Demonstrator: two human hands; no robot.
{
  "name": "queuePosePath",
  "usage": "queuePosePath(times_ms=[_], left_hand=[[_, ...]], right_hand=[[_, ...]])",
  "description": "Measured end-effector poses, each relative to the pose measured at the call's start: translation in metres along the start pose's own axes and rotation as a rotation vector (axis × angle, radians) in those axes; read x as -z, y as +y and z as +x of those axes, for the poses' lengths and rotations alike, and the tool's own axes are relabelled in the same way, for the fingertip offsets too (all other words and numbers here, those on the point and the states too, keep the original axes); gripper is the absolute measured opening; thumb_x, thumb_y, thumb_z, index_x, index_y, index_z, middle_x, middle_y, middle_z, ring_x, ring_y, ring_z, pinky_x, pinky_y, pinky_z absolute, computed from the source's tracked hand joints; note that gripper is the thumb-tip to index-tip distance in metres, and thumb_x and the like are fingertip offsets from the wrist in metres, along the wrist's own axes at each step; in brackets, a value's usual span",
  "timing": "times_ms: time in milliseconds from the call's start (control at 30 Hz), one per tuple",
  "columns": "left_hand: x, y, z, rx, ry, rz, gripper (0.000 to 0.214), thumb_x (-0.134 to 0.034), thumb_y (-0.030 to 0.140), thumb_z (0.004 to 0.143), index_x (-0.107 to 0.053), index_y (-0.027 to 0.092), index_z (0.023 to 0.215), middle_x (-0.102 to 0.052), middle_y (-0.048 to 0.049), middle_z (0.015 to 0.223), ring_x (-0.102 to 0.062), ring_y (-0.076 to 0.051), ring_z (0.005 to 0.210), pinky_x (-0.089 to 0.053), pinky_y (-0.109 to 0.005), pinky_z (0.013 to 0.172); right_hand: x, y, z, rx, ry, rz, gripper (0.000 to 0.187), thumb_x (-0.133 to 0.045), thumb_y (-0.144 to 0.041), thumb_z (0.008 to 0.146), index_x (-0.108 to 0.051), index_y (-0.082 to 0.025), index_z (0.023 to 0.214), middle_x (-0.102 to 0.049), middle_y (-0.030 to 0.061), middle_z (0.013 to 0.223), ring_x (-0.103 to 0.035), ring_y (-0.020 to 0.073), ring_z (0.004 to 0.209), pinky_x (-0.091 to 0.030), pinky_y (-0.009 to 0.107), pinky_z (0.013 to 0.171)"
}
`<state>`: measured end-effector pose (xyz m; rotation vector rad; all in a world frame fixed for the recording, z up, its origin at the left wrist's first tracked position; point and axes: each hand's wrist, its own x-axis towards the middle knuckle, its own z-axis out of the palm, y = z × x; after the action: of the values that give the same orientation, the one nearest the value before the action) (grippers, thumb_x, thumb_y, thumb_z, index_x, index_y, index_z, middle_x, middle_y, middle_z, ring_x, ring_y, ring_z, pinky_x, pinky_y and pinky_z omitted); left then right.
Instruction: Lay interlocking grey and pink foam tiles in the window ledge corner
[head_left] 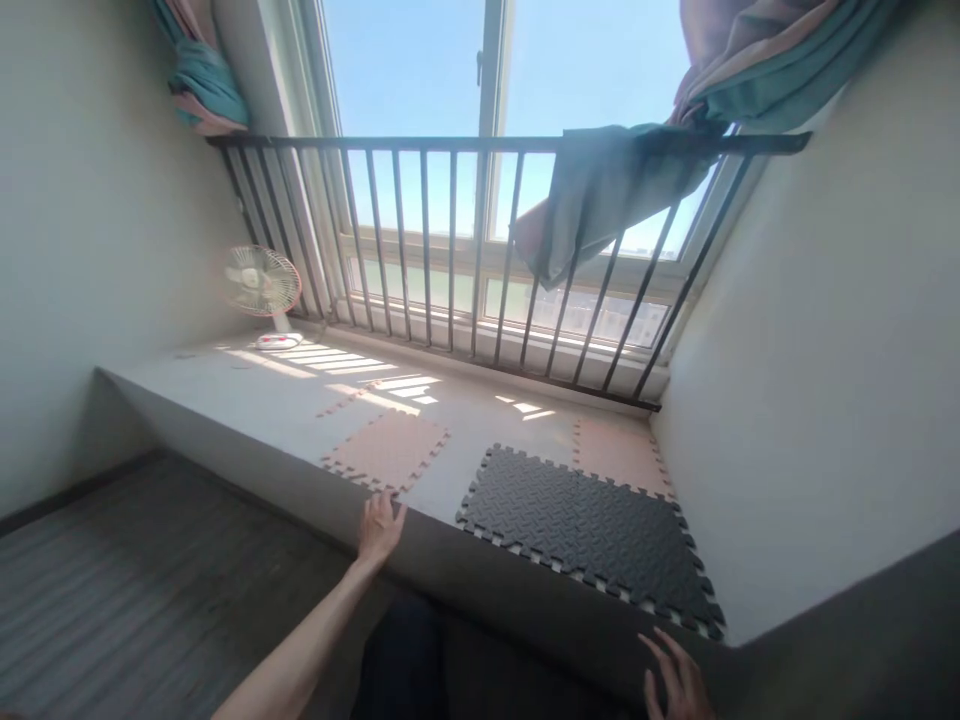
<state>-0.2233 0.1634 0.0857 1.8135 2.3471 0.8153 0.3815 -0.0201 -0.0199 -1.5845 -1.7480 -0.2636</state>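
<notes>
My left hand [381, 530] rests at the front edge of a concrete window ledge [225, 400], fingers apart and holding nothing, just below a pink interlocking foam mat tile [386, 450]. My right hand [675, 678] sits low at the bottom of the view, spread open against the ledge's front face. It holds nothing. Its nearest neighbour is the corner of a black interlocking foam mat tile [589, 535], which lies on the ledge. A second pink foam tile [619, 455] lies behind the black one.
A small white desk fan [261, 282] stands at the ledge's far left. Dark metal window railing bars [450, 240] cross the window, with a grey-green cloth [607, 200] hanging over them. Teal and pink curtains [202, 80] bunch at the top corners. A grey floor [150, 570] lies below left.
</notes>
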Motion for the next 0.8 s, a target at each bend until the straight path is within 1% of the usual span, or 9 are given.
queuePosePath(times_ms=[67, 133, 267, 367, 433, 500, 600, 733, 800], left_hand=[[0.009, -0.022, 0.018, 0.064, -0.032, 0.08, 0.045, -0.045, 0.044, 0.103, -0.065, 0.014, 0.128, -0.07, -0.0206, 0.123, -0.065, -0.036, 0.116, -0.052, -0.046, 0.101], [0.01, -0.03, 0.03, 0.055, -0.07, 0.141, 0.047, -0.042, 0.046, 0.103, -0.065, 0.013, 0.127, -0.069, -0.0215, 0.125, -0.065, -0.036, 0.117, -0.05, -0.045, 0.099], [-0.001, -0.025, 0.045, 0.007, -0.111, 0.261, 0.04, -0.047, 0.046, 0.1, -0.071, 0.016, 0.113, -0.07, -0.0205, 0.122, -0.061, -0.037, 0.12, -0.047, -0.045, 0.1], [-0.006, -0.017, 0.059, -0.014, -0.105, 0.287, 0.033, -0.048, 0.04, 0.1, -0.072, 0.018, 0.105, -0.07, -0.0197, 0.12, -0.058, -0.037, 0.121, -0.044, -0.046, 0.102], [-0.005, -0.012, 0.066, 0.0, -0.085, 0.277, 0.037, -0.045, 0.039, 0.1, -0.072, 0.015, 0.11, -0.069, -0.021, 0.122, -0.059, -0.036, 0.121, -0.044, -0.045, 0.102], [-0.004, -0.009, 0.071, 0.001, -0.089, 0.281, 0.043, -0.047, 0.043, 0.1, -0.071, 0.012, 0.118, -0.067, -0.0237, 0.125, -0.06, -0.037, 0.122, -0.044, -0.045, 0.1], [-0.005, -0.01, 0.072, -0.007, -0.147, 0.344, 0.049, -0.053, 0.05, 0.097, -0.073, 0.009, 0.114, -0.066, -0.0282, 0.128, -0.059, -0.041, 0.125, -0.043, -0.047, 0.1], [-0.008, -0.016, 0.07, 0.072, -0.209, 0.376, 0.05, -0.051, 0.048, 0.097, -0.075, 0.007, 0.115, -0.066, -0.0309, 0.131, -0.059, -0.044, 0.126, -0.043, -0.05, 0.1], [-0.006, -0.014, 0.073, 0.095, -0.216, 0.35, 0.052, -0.049, 0.048, 0.098, -0.075, 0.006, 0.114, -0.067, -0.0316, 0.13, -0.06, -0.044, 0.125, -0.044, -0.05, 0.099]], right_hand=[[0.001, -0.003, 0.004, -0.017, -0.012, 0.022, 0.036, -0.059, -0.044, 0.091, -0.082, -0.045, 0.119, -0.078, 0.0096, 0.128, -0.077, 0.0387, 0.115, -0.069, 0.059, 0.095], [0.002, -0.006, 0.01, -0.052, -0.027, 0.022, 0.034, -0.059, -0.043, 0.09, -0.084, -0.044, 0.113, -0.079, 0.0099, 0.124, -0.077, 0.0396, 0.115, -0.069, 0.059, 0.095], [0.002, -0.012, 0.016, -0.106, -0.088, 0.016, 0.034, -0.057, -0.04, 0.09, -0.086, -0.042, 0.107, -0.079, 0.0102, 0.124, -0.077, 0.0395, 0.117, -0.069, 0.058, 0.098], [0.001, -0.015, 0.015, -0.07, -0.105, -0.003, 0.034, -0.055, -0.036, 0.093, -0.084, -0.041, 0.11, -0.078, 0.009, 0.127, -0.076, 0.0358, 0.119, -0.069, 0.054, 0.097], [-0.001, -0.016, 0.012, -0.037, -0.113, -0.023, 0.033, -0.056, -0.033, 0.096, -0.082, -0.037, 0.115, -0.075, 0.0083, 0.131, -0.075, 0.033, 0.121, -0.068, 0.05, 0.099], [-0.001, -0.017, 0.011, -0.013, -0.12, -0.039, 0.033, -0.057, -0.03, 0.097, -0.08, -0.034, 0.12, -0.073, 0.0081, 0.135, -0.074, 0.0312, 0.123, -0.066, 0.048, 0.101], [-0.001, -0.019, 0.009, 0.006, -0.118, -0.055, 0.031, -0.058, -0.029, 0.097, -0.079, -0.033, 0.119, -0.071, 0.0076, 0.135, -0.073, 0.0301, 0.123, -0.065, 0.045, 0.101], [0.001, -0.019, 0.008, -0.007, -0.133, -0.061, 0.029, -0.058, -0.028, 0.097, -0.079, -0.034, 0.116, -0.071, 0.007, 0.135, -0.073, 0.0306, 0.123, -0.066, 0.045, 0.1], [0.003, -0.02, 0.008, -0.02, -0.133, -0.059, 0.029, -0.057, -0.028, 0.097, -0.08, -0.035, 0.114, -0.071, 0.0072, 0.135, -0.073, 0.0307, 0.123, -0.066, 0.046, 0.099]])
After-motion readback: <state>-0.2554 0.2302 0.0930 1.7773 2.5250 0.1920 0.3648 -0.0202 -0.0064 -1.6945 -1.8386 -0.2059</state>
